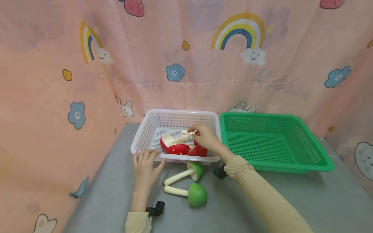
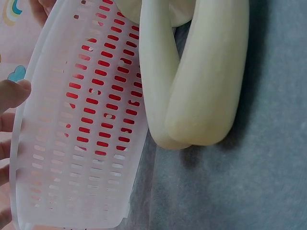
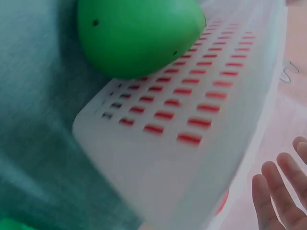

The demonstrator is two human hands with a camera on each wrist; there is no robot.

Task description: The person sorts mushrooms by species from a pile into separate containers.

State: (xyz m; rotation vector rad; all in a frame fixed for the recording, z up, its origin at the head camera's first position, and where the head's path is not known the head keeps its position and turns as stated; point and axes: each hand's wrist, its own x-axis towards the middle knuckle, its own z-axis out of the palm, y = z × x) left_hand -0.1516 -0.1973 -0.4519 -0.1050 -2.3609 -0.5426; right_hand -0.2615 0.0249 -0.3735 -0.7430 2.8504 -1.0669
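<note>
A white basket (image 1: 175, 114) stands on the grey table and holds several red mushrooms (image 1: 178, 149) with cream stems. My right hand (image 1: 193, 131) reaches into it and pinches the cream stem (image 1: 185, 132) of one red mushroom. My left hand (image 1: 147, 156) rests with straight fingers on the basket's front rim. Two green mushrooms (image 1: 197, 194) lie on the table just in front of the basket. The left wrist view shows their stems (image 2: 206, 81) beside the basket wall (image 2: 86, 120) and my fingertips (image 2: 13, 93). In the right wrist view a green cap (image 3: 139, 33) touches the wall (image 3: 192, 129).
A green basket (image 1: 291, 168) stands right of the white one, with nothing in it. Pink patterned curtains (image 1: 58, 81) close off the back and both sides. Grey table surface (image 1: 291, 200) stretches in front of the baskets.
</note>
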